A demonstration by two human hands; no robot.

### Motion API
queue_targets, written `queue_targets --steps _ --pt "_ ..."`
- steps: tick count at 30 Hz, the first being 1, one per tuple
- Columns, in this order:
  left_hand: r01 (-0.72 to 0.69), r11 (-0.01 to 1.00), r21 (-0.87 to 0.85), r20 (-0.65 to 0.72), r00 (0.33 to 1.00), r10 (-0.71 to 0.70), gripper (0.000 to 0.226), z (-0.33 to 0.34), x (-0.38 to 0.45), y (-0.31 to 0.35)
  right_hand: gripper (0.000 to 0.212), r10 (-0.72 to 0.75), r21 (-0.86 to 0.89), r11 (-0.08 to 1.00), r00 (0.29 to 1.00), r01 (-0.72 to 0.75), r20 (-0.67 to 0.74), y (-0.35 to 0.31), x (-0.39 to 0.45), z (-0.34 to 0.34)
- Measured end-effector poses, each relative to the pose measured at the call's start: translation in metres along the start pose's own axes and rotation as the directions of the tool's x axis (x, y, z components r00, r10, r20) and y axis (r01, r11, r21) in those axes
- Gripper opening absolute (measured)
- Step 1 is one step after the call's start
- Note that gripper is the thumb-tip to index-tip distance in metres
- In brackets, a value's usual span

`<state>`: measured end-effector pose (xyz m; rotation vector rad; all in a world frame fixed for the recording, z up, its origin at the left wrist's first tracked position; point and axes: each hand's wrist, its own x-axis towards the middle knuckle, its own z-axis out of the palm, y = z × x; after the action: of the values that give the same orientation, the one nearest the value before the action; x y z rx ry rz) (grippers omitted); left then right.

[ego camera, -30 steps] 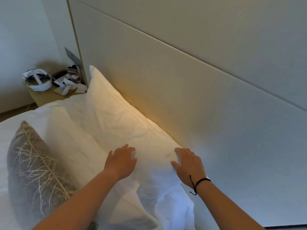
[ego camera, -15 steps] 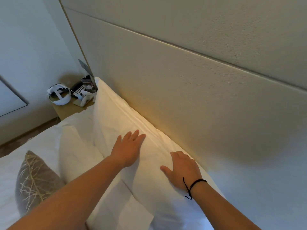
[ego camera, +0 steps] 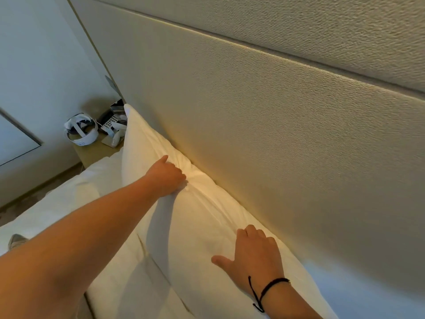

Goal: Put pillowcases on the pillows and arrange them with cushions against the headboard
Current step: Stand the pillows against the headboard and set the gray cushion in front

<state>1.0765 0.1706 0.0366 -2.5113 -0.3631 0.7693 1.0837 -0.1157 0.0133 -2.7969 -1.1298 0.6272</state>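
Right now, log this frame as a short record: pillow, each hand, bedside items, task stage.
pillow: white pillow, in its case, standing on edge against the headboard
left hand: left hand grips the pillow's top edge, fingers curled into the fabric
right hand: right hand rests flat on the pillow's front, fingers spread; black cord on the wrist
bedside table: bedside table holds a white headset and small items too blurred to name
cushion: patterned cushion, only a corner visible at the left edge
stage: pillow being set in place; cushion not yet at the headboard

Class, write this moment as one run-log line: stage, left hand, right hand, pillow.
stage: arranging | left hand: grips pillow's top edge | right hand: rests flat on pillow | pillow: cased, leaning on headboard
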Motion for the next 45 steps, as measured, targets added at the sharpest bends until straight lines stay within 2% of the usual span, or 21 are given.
queue_targets --steps 2,3,6,8,9,11,13,15,19,22,27,28,29,31,33,34,37,41,45 --pt "-0.032 0.999 -0.039 0.082 0.996 0.035 0.035 -0.004 0.005 0.002 0.064 -0.008 0.018 1.000 1.000 0.008 0.026 -0.005 0.005 -0.001" --pt "-0.049 0.997 -0.059 0.072 0.996 0.053 0.034 -0.003 0.004 0.004 0.054 -0.015 0.035 0.999 0.999 0.014 0.033 -0.007 0.007 -0.001" --pt "-0.137 0.986 -0.091 -0.058 0.990 0.132 0.033 0.013 0.000 -0.009 0.026 -0.042 0.102 0.994 0.998 0.037 0.048 -0.014 0.010 0.000" --pt "-0.115 0.988 -0.101 -0.096 0.990 0.105 0.029 0.012 -0.012 -0.023 0.010 -0.081 0.095 0.993 0.995 0.076 0.052 -0.019 0.010 0.000" --pt "-0.094 0.995 -0.019 -0.125 0.988 0.091 0.025 0.008 -0.018 -0.031 0.008 -0.103 0.084 0.992 0.993 0.098 0.052 -0.022 0.009 -0.002" --pt "-0.069 0.992 0.102 -0.185 0.979 0.087 0.023 -0.002 -0.028 -0.045 0.017 -0.134 0.093 0.987 0.990 0.130 0.040 -0.027 0.005 -0.010" --pt "-0.069 0.992 0.104 -0.221 0.971 0.091 0.022 -0.006 -0.038 -0.058 0.030 -0.158 0.146 0.977 0.987 0.159 -0.016 -0.030 0.000 -0.020" --pt "-0.032 0.997 0.072 -0.221 0.974 0.047 0.019 -0.007 -0.048 -0.073 0.028 -0.172 0.168 0.968 0.981 0.185 -0.086 -0.035 -0.007 -0.028" --pt "0.028 0.999 -0.017 -0.315 0.949 -0.032 0.014 -0.001 -0.056 -0.086 0.021 -0.177 0.200 0.955 0.963 0.218 -0.201 -0.046 -0.020 -0.040" --pt "0.091 0.993 -0.074 -0.349 0.930 -0.112 0.011 -0.006 -0.051 -0.084 0.020 -0.169 0.169 0.961 0.950 0.218 -0.264 -0.046 -0.014 -0.048" --pt "0.118 0.986 -0.115 -0.305 0.941 -0.148 0.018 -0.012 -0.042 -0.050 0.014 -0.128 0.165 0.974 0.981 0.152 -0.147 -0.033 -0.007 -0.041" --pt "0.098 0.984 -0.147 -0.306 0.942 -0.140 0.021 -0.012 -0.041 -0.041 0.012 -0.126 0.177 0.973 0.983 0.148 -0.130 -0.029 -0.008 -0.040" --pt "0.054 0.980 -0.191 -0.306 0.945 -0.112 0.025 -0.012 -0.041 -0.033 0.019 -0.117 0.198 0.970 0.986 0.139 -0.119 -0.024 -0.010 -0.040" --pt "-0.106 0.963 -0.247 -0.261 0.965 0.039 0.039 -0.016 -0.043 -0.015 0.049 -0.066 0.233 0.969 0.994 0.085 -0.089 -0.011 -0.017 -0.043" --pt "-0.240 0.917 -0.319 -0.150 0.968 0.201 0.043 -0.025 -0.047 0.001 0.066 0.011 0.309 0.951 0.997 0.014 -0.077 0.004 -0.026 -0.050" --pt "-0.271 0.882 -0.387 -0.102 0.963 0.251 0.042 -0.031 -0.049 0.009 0.064 0.048 0.377 0.926 0.996 -0.018 -0.071 0.012 -0.030 -0.053" --pt "-0.307 0.802 -0.513 -0.049 0.943 0.330 0.042 -0.053 -0.053 0.030 0.036 0.050 0.516 0.857 0.997 -0.014 -0.055 0.038 -0.040 -0.061" --pt "-0.382 0.844 -0.376 -0.095 0.922 0.375 0.042 -0.072 -0.059 0.039 0.021 -0.015 0.457 0.889 1.000 0.015 -0.004 0.069 -0.063 -0.059" --pt "-0.390 0.792 -0.469 -0.240 0.920 0.311 0.017 -0.075 -0.066 0.034 0.033 -0.001 0.455 0.890 0.998 0.028 -0.060 0.090 -0.086 -0.052"
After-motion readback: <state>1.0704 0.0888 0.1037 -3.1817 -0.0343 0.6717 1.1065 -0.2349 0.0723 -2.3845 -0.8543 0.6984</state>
